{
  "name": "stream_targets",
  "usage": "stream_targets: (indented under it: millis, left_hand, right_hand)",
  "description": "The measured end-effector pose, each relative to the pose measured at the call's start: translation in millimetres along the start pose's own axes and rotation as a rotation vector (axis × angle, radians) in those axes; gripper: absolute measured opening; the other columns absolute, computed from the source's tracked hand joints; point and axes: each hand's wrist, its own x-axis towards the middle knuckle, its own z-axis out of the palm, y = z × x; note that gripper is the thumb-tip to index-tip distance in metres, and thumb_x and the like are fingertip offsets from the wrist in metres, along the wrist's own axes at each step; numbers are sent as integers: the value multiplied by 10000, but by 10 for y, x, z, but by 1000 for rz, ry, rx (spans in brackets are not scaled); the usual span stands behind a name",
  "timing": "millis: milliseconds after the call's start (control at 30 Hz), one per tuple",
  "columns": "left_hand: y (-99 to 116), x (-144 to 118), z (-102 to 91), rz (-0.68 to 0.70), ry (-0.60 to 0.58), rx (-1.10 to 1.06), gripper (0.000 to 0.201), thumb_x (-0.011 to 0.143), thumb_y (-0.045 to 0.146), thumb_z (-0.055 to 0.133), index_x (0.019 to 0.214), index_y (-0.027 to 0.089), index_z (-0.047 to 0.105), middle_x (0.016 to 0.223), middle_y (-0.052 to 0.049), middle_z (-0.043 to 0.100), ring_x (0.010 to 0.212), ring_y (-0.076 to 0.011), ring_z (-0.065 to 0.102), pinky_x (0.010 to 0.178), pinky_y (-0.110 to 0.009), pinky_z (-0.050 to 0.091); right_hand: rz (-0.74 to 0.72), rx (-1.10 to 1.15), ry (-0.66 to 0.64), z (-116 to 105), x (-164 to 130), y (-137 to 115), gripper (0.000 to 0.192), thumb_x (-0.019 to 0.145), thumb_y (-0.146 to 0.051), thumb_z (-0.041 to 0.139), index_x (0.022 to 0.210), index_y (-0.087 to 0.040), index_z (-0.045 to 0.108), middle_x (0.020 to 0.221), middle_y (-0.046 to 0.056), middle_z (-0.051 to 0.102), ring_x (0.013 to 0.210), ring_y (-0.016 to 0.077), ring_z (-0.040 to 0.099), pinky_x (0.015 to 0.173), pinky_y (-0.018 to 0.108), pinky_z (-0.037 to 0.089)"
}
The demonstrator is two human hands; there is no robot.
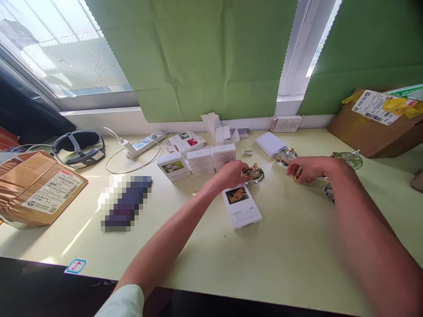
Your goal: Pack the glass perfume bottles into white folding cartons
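My left hand (231,174) is closed at the left edge of a flat, round glass bottle (255,176) with a gold neck, which lies on the table. Just below it is a white box (243,209) printed with orange flowers. My right hand (307,169) pinches a small gold cap (295,178) close to the tabletop. Behind that hand is a second glass bottle (286,157) with a gold neck. Another round glass piece (329,193) is partly hidden by my right forearm, and a greenish glass bottle (352,160) lies farther right.
Several white boxes (201,163) stand behind my left hand, beside a small metallic cylinder (248,152). A white box (271,144) lies near the wall. Cardboard boxes (373,127) flank the table. At left are a power strip (145,144), a headset (79,149) and a blurred dark item (127,204).
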Motion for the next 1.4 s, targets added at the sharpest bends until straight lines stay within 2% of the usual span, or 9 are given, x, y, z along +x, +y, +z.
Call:
stream_targets:
  millis: [167, 267, 400, 567, 733, 900, 1033, 1233, 1400]
  left_hand:
    - [-18, 4, 16, 13, 12, -13, 312, 872, 423, 599, 1063, 194, 692, 1016, -68, 714, 899, -221, 651, 700, -282, 417]
    - [-22, 9, 26, 24, 17, -20, 309, 874, 419, 600, 1071, 199, 691, 1003, -63, 711, 892, -217, 648, 700, -283, 418]
    - [-24, 11, 42, 41, 24, -26, 295, 888, 429, 584, 1059, 213, 688, 1001, -53, 709, 873, -210, 644, 683, -279, 412]
    - [-23, -5, 47, 58, 31, -27, 289, 911, 437, 556, 1042, 212, 679, 1004, -56, 706, 874, -209, 640, 684, -276, 409]
    - [-21, -2, 55, 62, 19, -33, 304, 906, 428, 566, 1093, 216, 675, 1008, -53, 705, 901, -216, 638, 719, -285, 429]
    - [-36, -10, 22, 74, -14, -43, 366, 909, 459, 562, 1150, 202, 660, 1061, -74, 691, 977, -234, 627, 777, -302, 450]
    - [-79, -64, -151, 112, -26, -104, 500, 907, 487, 575, 1303, 181, 572, 1175, -85, 657, 1065, -206, 612, 863, -288, 465]
    - [-33, -154, -413, 50, 164, -286, 402, 996, 475, 410, 1196, 208, 635, 1151, -53, 692, 970, -171, 635, 840, -292, 480]
    - [56, -117, -318, 69, 232, -366, 380, 993, 465, 442, 1188, 201, 634, 1129, -43, 712, 926, -154, 644, 826, -282, 488]
  right_hand:
    - [-47, 43, -126, 28, 11, -69, 348, 564, -186, 732, 902, -212, 656, 897, 59, 715, 769, 239, 689, 660, 325, 519]
    - [-132, 59, -127, -26, -79, -125, 394, 637, -293, 736, 1026, -240, 696, 1023, 65, 724, 977, 285, 679, 781, 351, 525]
    - [-402, 183, 62, -125, -308, -318, 431, 797, -456, 655, 1202, -312, 683, 1267, 30, 661, 1168, 275, 603, 926, 363, 485]
    - [-624, 370, 334, -111, -437, -636, 386, 793, -543, 681, 1070, -277, 718, 1165, 40, 687, 1015, 244, 656, 842, 360, 507]
    - [-704, 404, 468, -26, -327, -754, 290, 799, -459, 706, 1004, -254, 708, 1091, 38, 690, 952, 210, 648, 861, 372, 515]
    - [-699, 357, 442, -7, -300, -773, 246, 819, -406, 685, 1015, -258, 704, 1091, 33, 693, 949, 209, 643, 869, 381, 511]
    - [-692, 331, 410, 0, -305, -800, 280, 808, -423, 686, 1024, -246, 700, 1072, 44, 695, 917, 212, 645, 822, 369, 514]
    - [-689, 301, 292, 30, -274, -836, 289, 812, -433, 652, 1034, -249, 675, 1082, 37, 691, 904, 199, 644, 796, 340, 505]
    - [-636, 284, 246, 19, -278, -819, 415, 783, -458, 666, 1146, -258, 637, 1163, 52, 676, 1002, 229, 634, 841, 355, 503]
